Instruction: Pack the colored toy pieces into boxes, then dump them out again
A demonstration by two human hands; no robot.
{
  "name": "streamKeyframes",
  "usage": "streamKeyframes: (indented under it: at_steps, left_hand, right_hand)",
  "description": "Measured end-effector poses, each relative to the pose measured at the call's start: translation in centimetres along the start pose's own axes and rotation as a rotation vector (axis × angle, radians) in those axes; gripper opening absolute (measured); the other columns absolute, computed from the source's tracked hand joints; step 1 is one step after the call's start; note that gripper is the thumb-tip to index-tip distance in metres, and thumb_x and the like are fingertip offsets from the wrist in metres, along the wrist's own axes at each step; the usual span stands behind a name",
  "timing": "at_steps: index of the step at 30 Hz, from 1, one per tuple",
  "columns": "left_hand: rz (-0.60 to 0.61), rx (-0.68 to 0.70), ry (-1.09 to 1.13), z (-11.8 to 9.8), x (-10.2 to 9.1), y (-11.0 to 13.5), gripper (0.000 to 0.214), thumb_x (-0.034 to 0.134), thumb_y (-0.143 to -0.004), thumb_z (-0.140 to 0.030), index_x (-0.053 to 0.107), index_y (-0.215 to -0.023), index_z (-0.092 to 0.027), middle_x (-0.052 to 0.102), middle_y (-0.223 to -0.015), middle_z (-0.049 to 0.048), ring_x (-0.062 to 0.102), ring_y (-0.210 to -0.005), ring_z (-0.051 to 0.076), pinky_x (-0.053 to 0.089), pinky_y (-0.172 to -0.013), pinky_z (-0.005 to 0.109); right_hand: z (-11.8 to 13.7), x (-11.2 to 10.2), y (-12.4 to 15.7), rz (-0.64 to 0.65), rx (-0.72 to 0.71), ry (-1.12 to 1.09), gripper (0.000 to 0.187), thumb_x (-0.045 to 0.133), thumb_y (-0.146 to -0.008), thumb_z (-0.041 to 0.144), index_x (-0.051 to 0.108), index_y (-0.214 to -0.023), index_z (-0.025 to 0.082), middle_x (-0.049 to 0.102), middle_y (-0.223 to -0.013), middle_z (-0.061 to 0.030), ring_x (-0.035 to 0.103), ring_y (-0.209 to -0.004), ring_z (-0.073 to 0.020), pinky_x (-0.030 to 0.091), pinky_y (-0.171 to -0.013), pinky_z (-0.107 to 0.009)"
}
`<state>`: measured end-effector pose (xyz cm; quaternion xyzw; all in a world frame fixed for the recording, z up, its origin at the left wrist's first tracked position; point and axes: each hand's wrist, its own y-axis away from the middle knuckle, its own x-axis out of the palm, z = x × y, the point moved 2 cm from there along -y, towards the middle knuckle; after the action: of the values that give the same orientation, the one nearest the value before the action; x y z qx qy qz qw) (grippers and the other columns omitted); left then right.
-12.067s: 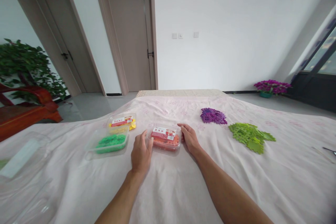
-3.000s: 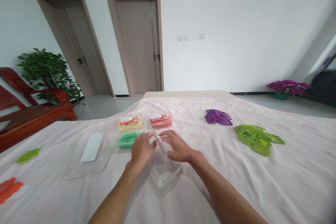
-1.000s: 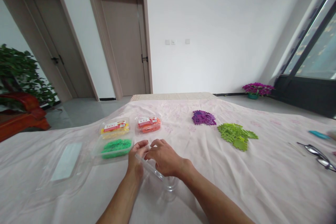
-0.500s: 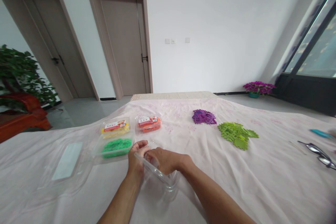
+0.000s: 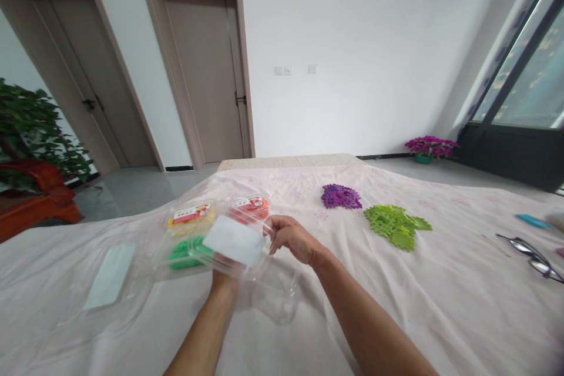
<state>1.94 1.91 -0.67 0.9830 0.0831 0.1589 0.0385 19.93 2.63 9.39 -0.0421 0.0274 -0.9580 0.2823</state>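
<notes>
A clear plastic lid (image 5: pixel 233 241) with a white label, smeared by motion, is tilted up over a clear plastic box (image 5: pixel 282 302). My right hand (image 5: pixel 291 238) has its thumb and fingers closed on the lid's right edge. Only the wrist end of my left hand (image 5: pixel 224 282) shows; its fingers are hidden behind the lid. Just beyond the lid stands an open clear box of green pieces (image 5: pixel 189 251), partly covered by it. Behind that are a labelled box of yellow pieces (image 5: pixel 191 220) and a labelled box of orange-red pieces (image 5: pixel 250 207).
Another clear lid with a pale label (image 5: pixel 110 276) lies at the left of the cloth-covered table (image 5: pixel 379 311). A purple pile of flat pieces (image 5: pixel 340 196) and a lime-green pile (image 5: pixel 396 226) lie right of centre. Eyeglasses (image 5: pixel 531 255) and a blue object (image 5: pixel 533 221) are at far right.
The lid has swung up and left, its label now facing me and covering my left fingers. My right hand has come out of the box and risen to the lid's right edge.
</notes>
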Motion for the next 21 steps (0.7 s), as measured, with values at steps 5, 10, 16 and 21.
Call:
streamKeyframes:
  at_steps: [5, 10, 16, 21]
  left_hand:
    - [-0.257, 0.073, -0.022, -0.6, 0.3, 0.7, 0.035, 0.072, -0.054, -0.015, 0.073, -0.09, -0.016, 0.071, -0.08, -0.0014, 0.058, -0.06, 0.009, 0.044, -0.06, 0.019]
    - [-0.212, 0.036, 0.025, -0.6, 1.0, 1.1, 0.038, 0.073, -0.055, -0.019, 0.074, -0.093, -0.016, 0.074, -0.089, 0.003, 0.064, -0.074, 0.013, 0.047, -0.069, 0.023]
    - [-0.034, 0.097, 0.045, -0.4, 1.3, 1.2, 0.041, 0.072, -0.063, -0.026, 0.074, -0.104, -0.019, 0.073, -0.11, 0.0053, 0.065, -0.098, 0.019, 0.048, -0.086, 0.028]
    - [0.041, 0.065, 0.071, -0.3, 1.0, 0.9, 0.041, 0.071, -0.061, -0.022, 0.075, -0.102, -0.019, 0.071, -0.119, 0.0062, 0.064, -0.108, 0.02, 0.046, -0.094, 0.029]
  right_hand:
    - [1.8, -6.7, 1.1, -0.696, -0.179, 0.451, 0.042, 0.043, -0.062, 0.016, 0.062, -0.098, 0.018, 0.056, -0.079, -0.0026, 0.053, -0.076, -0.0188, 0.048, -0.067, -0.028]
    - [1.2, -11.9, 3.3, -0.929, 0.123, 1.16, 0.042, 0.041, -0.078, 0.012, 0.067, -0.11, 0.021, 0.063, -0.113, -0.0102, 0.057, -0.105, -0.0246, 0.043, -0.085, -0.033]
    - [-1.1, -13.2, 3.1, -0.619, 0.362, 1.347, 0.034, 0.048, -0.082, 0.015, 0.069, -0.108, 0.021, 0.068, -0.111, -0.0109, 0.062, -0.101, -0.024, 0.042, -0.075, -0.029]
    - [-0.7, -15.2, 2.5, -0.564, 0.158, 1.162, 0.026, 0.046, -0.087, 0.024, 0.071, -0.088, 0.016, 0.07, -0.082, -0.0052, 0.062, -0.076, -0.017, 0.041, -0.066, -0.024]
